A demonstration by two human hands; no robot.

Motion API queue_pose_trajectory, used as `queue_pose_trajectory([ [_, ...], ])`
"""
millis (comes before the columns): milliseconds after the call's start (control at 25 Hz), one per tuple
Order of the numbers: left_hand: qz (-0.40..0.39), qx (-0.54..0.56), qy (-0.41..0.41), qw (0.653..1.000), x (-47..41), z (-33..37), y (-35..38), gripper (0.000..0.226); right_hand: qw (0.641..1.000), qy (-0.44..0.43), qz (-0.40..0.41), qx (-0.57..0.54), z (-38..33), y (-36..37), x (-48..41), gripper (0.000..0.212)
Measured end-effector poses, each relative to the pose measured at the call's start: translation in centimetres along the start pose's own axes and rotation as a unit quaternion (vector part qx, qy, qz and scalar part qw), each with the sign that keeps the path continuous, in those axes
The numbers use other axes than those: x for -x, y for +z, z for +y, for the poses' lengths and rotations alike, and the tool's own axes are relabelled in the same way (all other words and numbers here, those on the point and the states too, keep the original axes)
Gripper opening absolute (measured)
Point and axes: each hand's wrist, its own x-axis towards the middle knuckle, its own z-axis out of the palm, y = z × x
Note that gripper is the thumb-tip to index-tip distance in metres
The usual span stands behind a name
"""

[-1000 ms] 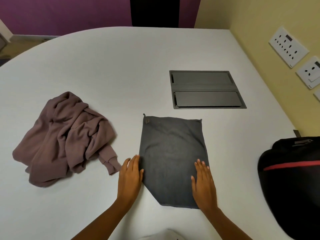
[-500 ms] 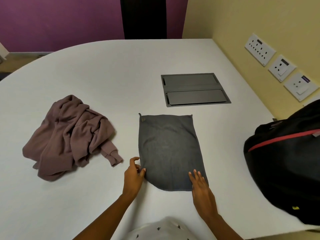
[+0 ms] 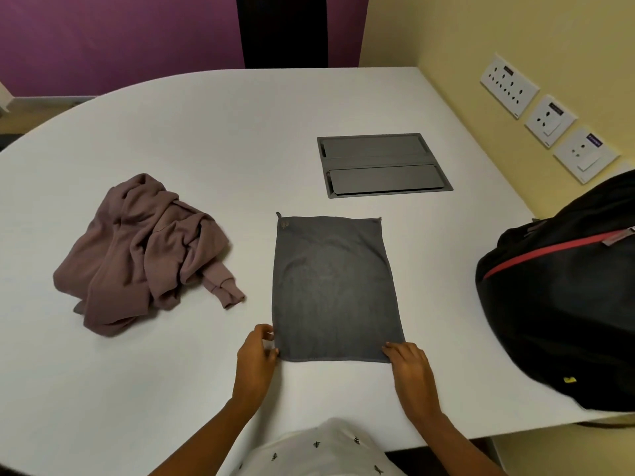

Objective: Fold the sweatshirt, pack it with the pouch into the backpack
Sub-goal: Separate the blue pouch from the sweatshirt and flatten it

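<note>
The flat dark grey pouch lies spread on the white table straight in front of me. My left hand pinches its near left corner with curled fingers and thumb. My right hand has its fingertips curled onto the near right corner. The mauve sweatshirt sits crumpled in a heap to the left, one cuffed sleeve pointing toward the pouch. The black backpack with a red stripe lies at the table's right edge, apart from both hands.
A grey recessed cable box with two lids is set into the table behind the pouch. Wall sockets line the yellow wall on the right. The table's curved near edge runs just below my forearms.
Both hands went from lying flat on the pouch to its near corners, fingers now curled. The pouch's slanted near left edge is now straight. The view shifted, showing more backpack.
</note>
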Motion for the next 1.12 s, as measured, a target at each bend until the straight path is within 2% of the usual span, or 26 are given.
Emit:
queue_pose_trajectory([
  [40, -0.009, -0.035, 0.053, 0.998, 0.4, -0.6, 0.1, 0.038, 1.0, 0.004, -0.015, -0.014, 0.4, -0.2, 0.5, 0.042],
  [120, -0.031, -0.093, 0.137, 0.986, 0.6, -1.2, 0.2, 0.043, 1.0, -0.019, -0.01, -0.019, 0.9, -0.7, 1.2, 0.041],
  [240, -0.062, -0.138, 0.142, 0.978, 0.1, -0.8, 0.0, 0.029, 0.999, -0.04, -0.01, -0.014, 1.3, -1.4, 1.1, 0.036],
  [320, -0.05, -0.14, 0.152, 0.977, -0.5, -0.6, 0.4, 0.027, 0.999, -0.031, -0.023, -0.009, 1.5, -1.5, 0.5, 0.039],
  [400, -0.009, -0.143, 0.128, 0.981, -1.1, -0.4, 0.5, 0.017, 0.998, -0.025, -0.055, 0.008, 1.4, -1.5, -0.4, 0.045],
  [520, 0.007, -0.09, 0.09, 0.992, -1.1, -0.1, 0.1, 0.009, 0.995, -0.045, -0.075, 0.037, 1.3, -1.5, -1.4, 0.04],
  [560, 0.011, -0.061, 0.101, 0.993, -0.9, -0.2, -0.3, 0.009, 0.996, -0.055, -0.066, 0.03, 1.2, -1.5, -1.5, 0.036],
  [640, 0.012, -0.084, 0.179, 0.98, -0.4, -0.6, -0.9, 0.017, 0.997, -0.059, -0.038, -0.033, 0.8, -1.9, -1.4, 0.024],
  [800, 0.002, -0.02, 0.15, 0.989, 1.6, -0.6, -1.9, 0.019, 0.993, -0.053, -0.008, -0.104, -0.3, -3.8, -0.9, 0.013],
  [920, 0.003, -0.016, 0.135, 0.991, 3.0, -0.5, -2.5, 0.018, 0.993, -0.028, -0.007, -0.116, -0.9, -5.4, -0.9, 0.021],
  [1000, 0.011, -0.011, 0.137, 0.991, 3.4, -0.1, -2.8, 0.021, 0.987, 0.045, -0.017, -0.156, -1.6, -6.5, -1.5, 0.027],
  [1120, 0.04, 0.006, 0.113, 0.993, 3.0, 1.1, -3.1, 0.019, 0.974, 0.081, -0.013, -0.209, -2.4, -6.8, -2.6, 0.063],
])
